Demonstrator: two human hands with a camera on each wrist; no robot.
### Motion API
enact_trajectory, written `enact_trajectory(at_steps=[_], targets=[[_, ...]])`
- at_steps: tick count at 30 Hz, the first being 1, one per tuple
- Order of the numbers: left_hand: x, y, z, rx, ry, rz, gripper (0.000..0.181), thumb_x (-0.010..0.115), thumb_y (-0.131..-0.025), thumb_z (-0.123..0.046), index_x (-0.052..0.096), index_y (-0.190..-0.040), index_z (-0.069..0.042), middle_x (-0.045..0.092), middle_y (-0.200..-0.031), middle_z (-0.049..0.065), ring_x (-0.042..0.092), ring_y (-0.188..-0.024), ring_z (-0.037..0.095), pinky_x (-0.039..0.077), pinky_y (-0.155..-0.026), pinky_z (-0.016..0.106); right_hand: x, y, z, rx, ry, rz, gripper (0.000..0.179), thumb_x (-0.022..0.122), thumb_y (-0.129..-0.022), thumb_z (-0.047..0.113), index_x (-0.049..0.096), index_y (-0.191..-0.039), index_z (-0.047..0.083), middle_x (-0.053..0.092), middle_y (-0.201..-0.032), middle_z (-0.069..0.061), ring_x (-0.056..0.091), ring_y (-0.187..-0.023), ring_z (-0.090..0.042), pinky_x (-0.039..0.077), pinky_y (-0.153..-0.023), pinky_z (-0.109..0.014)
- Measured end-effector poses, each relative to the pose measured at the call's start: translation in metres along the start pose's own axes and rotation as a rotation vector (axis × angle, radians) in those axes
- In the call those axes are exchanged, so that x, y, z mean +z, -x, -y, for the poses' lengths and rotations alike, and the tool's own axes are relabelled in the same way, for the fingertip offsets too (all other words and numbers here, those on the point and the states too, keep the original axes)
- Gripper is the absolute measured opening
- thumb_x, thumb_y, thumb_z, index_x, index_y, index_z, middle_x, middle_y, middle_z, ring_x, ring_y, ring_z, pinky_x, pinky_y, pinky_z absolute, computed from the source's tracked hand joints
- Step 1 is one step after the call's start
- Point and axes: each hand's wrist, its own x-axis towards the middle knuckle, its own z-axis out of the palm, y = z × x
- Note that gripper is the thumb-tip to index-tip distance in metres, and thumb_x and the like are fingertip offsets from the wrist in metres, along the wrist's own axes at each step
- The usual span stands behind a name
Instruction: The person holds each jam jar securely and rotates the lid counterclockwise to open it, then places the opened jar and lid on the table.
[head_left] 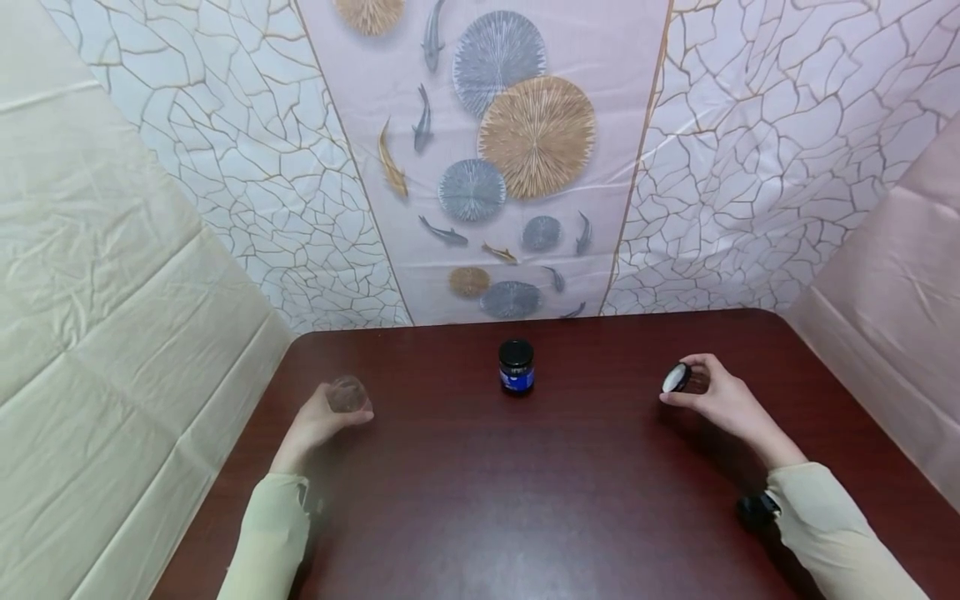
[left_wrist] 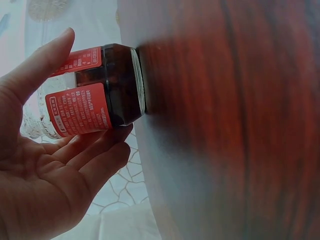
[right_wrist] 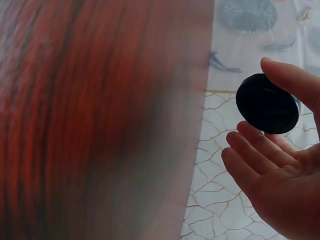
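Observation:
At the table's left side, my left hand point(head_left: 318, 421) holds a clear glass jar point(head_left: 347, 394) between thumb and fingers. The left wrist view shows red printed labels on this jar point(left_wrist: 80, 112) and dark contents in its lower part. Its base is at the tabletop; whether it touches cannot be told. Over on the right, my right hand point(head_left: 726, 402) pinches a round black lid point(head_left: 677, 378) by its rim, above the table. The lid is tilted, its white inside facing the head camera. Its plain black top point(right_wrist: 267, 104) shows in the right wrist view.
A dark jar point(head_left: 517, 367) with a black lid and blue label stands upright near the middle of the far edge. The brown tabletop point(head_left: 487, 483) lies between both hands. Patterned cloth point(head_left: 510, 167) hangs behind the table, with pale cloth at both sides.

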Motion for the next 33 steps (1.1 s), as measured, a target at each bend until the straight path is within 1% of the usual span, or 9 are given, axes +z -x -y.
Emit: enact_trajectory(at_steps=[5, 11, 15, 21, 26, 29, 33], targets=[[0.0, 0.002, 0.0, 0.002, -0.003, 0.004, 0.083, 0.087, -0.077, -0.044, 0.044, -0.129, 0.004, 0.058, -0.121, 0.023, 0.053, -0.12, 0.038, 0.038, -0.104, 0.056, 0.002, -0.003, -0.009, 0.02, 0.046, 0.047, 0.08, 0.08, -0.085, 0.042, 0.04, -0.137, -0.003, 0.053, -0.133, -0.036, 0.048, -0.123, -0.053, 0.041, -0.092, -0.058], [0.0, 0.002, 0.0, -0.001, -0.011, 0.011, 0.085, 0.086, -0.077, -0.045, 0.043, -0.13, 0.005, 0.058, -0.122, 0.023, 0.053, -0.12, 0.038, 0.039, -0.103, 0.056, 0.003, -0.003, -0.014, 0.039, 0.043, 0.085, 0.08, 0.079, -0.086, 0.042, 0.04, -0.137, -0.004, 0.05, -0.135, -0.038, 0.047, -0.124, -0.054, 0.041, -0.092, -0.059], [0.0, 0.0, 0.001, 0.007, -0.02, 0.009, 0.085, 0.087, -0.076, -0.045, 0.042, -0.129, 0.005, 0.058, -0.121, 0.023, 0.054, -0.117, 0.038, 0.04, -0.102, 0.056, 0.003, -0.003, -0.015, 0.037, 0.039, 0.099, 0.079, 0.08, -0.085, 0.041, 0.04, -0.136, -0.004, 0.05, -0.134, -0.039, 0.048, -0.122, -0.053, 0.041, -0.092, -0.058], [-0.001, -0.001, 0.001, 0.013, -0.012, 0.007, 0.081, 0.087, -0.076, -0.043, 0.044, -0.126, 0.004, 0.058, -0.118, 0.02, 0.055, -0.112, 0.035, 0.04, -0.101, 0.054, 0.003, -0.003, -0.02, 0.015, 0.07, 0.138, 0.076, 0.082, -0.082, 0.039, 0.043, -0.131, -0.005, 0.052, -0.131, -0.039, 0.051, -0.119, -0.053, 0.043, -0.091, -0.059], [-0.001, -0.001, 0.001, 0.016, -0.008, 0.006, 0.08, 0.087, -0.077, -0.043, 0.045, -0.126, 0.004, 0.058, -0.117, 0.02, 0.055, -0.11, 0.034, 0.04, -0.1, 0.053, 0.002, -0.003, -0.022, 0.013, 0.073, 0.145, 0.076, 0.083, -0.082, 0.04, 0.044, -0.129, -0.005, 0.052, -0.13, -0.04, 0.05, -0.119, -0.054, 0.043, -0.091, -0.06], [-0.001, 0.0, 0.001, 0.01, -0.019, 0.009, 0.083, 0.087, -0.076, -0.045, 0.043, -0.127, 0.005, 0.058, -0.118, 0.021, 0.055, -0.113, 0.035, 0.04, -0.101, 0.054, 0.002, -0.003, -0.022, 0.016, 0.075, 0.148, 0.076, 0.082, -0.082, 0.04, 0.044, -0.13, -0.006, 0.051, -0.13, -0.04, 0.05, -0.119, -0.053, 0.043, -0.092, -0.06], [-0.001, 0.0, 0.001, 0.002, -0.009, 0.01, 0.084, 0.086, -0.076, -0.045, 0.043, -0.129, 0.005, 0.057, -0.121, 0.022, 0.053, -0.117, 0.036, 0.039, -0.103, 0.055, 0.001, -0.002, -0.021, 0.016, 0.081, 0.149, 0.076, 0.082, -0.083, 0.039, 0.044, -0.13, -0.007, 0.053, -0.13, -0.038, 0.05, -0.121, -0.052, 0.043, -0.092, -0.059]])
